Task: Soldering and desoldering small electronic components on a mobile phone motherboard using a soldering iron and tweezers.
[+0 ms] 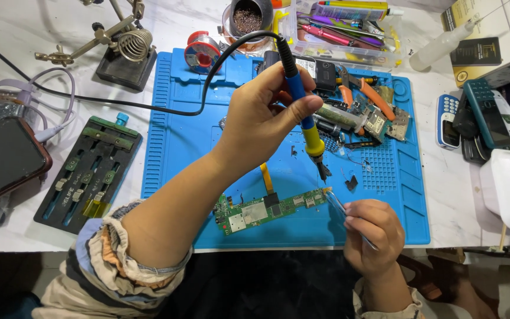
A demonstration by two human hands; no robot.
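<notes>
1. Head view: the left hand (264,115) is clenched around a blue-and-yellow soldering iron (302,106), tip pointing to six o'clock above the blue silicone work mat (178,136).
2. The right hand (370,233) pinches slim metal tweezers (337,204), whose tips meet the three o'clock end of a green circuit board (267,210) lying on the mat.
3. At twelve o'clock crowd orange-handled pliers (364,91) and loose parts; a black board holder (90,171) lies at nine o'clock.
4. The left forearm hides the mat's lower corner; the tweezer tips are hard to make out.
</notes>
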